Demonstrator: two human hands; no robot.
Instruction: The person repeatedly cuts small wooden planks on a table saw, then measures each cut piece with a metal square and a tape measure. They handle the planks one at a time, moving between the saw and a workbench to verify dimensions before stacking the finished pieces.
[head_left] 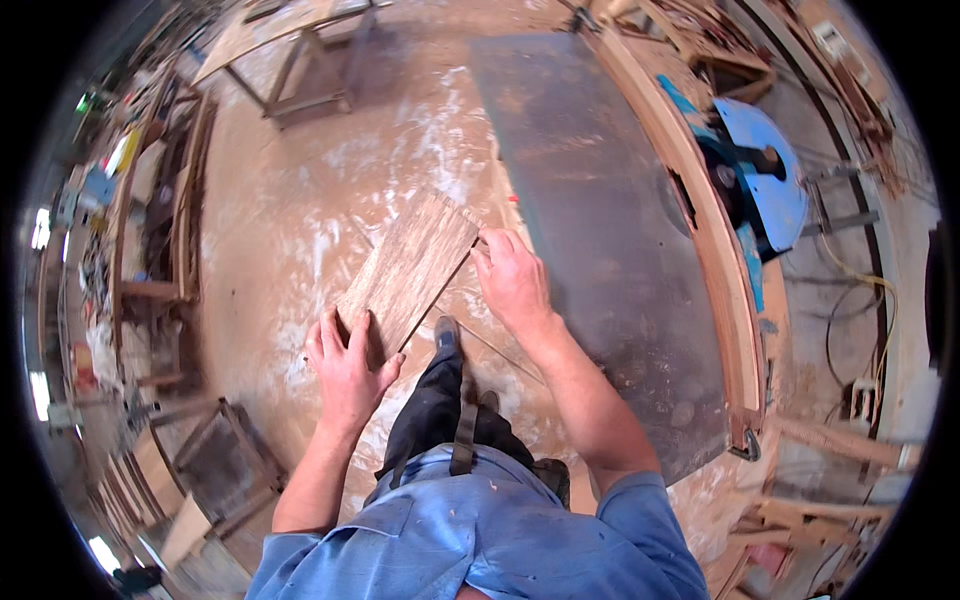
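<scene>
A flat wooden board (412,268) with streaky brown grain is held up in front of me, slanting from lower left to upper right. My left hand (347,368) grips its lower near end, fingers spread over the top face and thumb at the edge. At the board's far right corner, my right hand (510,278) pinches the edge between bent fingers and thumb. The board is apart from the dark metal-topped table (600,200) to my right. The undersides of the board and some fingertips are hidden.
A long wooden fence (690,190) runs along the table's right side, with a blue machine guard (765,170) beyond it. A wooden worktable (270,45) stands far left. Cluttered shelves (150,200) line the left side. Wooden frames and offcuts (215,460) lean at lower left; pale dust marks the floor.
</scene>
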